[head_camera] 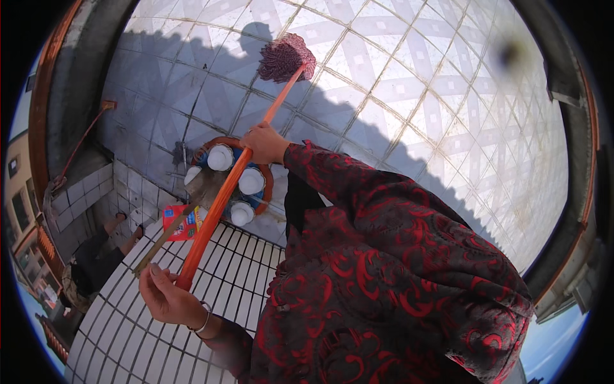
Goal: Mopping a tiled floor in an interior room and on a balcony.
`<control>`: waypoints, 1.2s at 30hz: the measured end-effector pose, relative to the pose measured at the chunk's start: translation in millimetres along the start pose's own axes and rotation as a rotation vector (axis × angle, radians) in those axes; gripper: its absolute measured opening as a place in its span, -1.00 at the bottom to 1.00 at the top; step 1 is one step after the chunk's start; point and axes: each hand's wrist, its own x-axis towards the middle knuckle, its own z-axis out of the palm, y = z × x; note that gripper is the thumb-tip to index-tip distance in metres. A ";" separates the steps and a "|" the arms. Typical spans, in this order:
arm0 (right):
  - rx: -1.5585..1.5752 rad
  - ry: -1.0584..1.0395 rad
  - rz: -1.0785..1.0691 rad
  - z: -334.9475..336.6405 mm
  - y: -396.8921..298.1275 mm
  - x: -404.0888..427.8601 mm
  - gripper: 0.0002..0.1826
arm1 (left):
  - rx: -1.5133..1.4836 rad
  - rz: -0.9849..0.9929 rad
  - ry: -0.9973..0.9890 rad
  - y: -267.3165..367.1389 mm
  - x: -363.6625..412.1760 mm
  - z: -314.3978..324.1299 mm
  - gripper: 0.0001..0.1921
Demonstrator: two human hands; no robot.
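My right hand (266, 143) is closed round the orange handle (216, 209) of a mop, partway along it. The mop's dark red and white strand head (285, 57) is spread on the pale tiled floor, at the far end of the handle. My left hand (173, 296), with a bangle at its wrist, is at the handle's near end, over the white-tiled ledge. Its fingers are partly curled; the handle's end is hidden behind it, so its grip is unclear. Near that hand's fingertips ends a thin wooden stick (160, 244), which leads to a blurred grey-brown head (211, 185).
Blue containers with white tops (219, 157) stand within an orange-brown ring (269, 185). A red printed packet (175, 222) lies by the white-tiled ledge (230, 254). At left are a red-handled floor tool (109, 104) and another person (98, 261). A dark parapet (556, 192) bounds the tiled floor (422, 96).
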 end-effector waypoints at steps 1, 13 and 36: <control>0.001 0.025 0.021 -7.8 9.9 -24.9 -0.68 | -0.057 -0.008 0.002 19.3 -7.3 3.6 -0.85; 0.082 0.564 0.520 -105.2 161.4 -336.0 -0.59 | -0.459 0.710 -0.689 247.4 -164.9 99.0 -0.90; 0.046 0.681 0.424 23.1 -8.6 -307.9 -0.81 | -1.017 0.425 -0.811 83.9 -189.5 -62.0 -0.79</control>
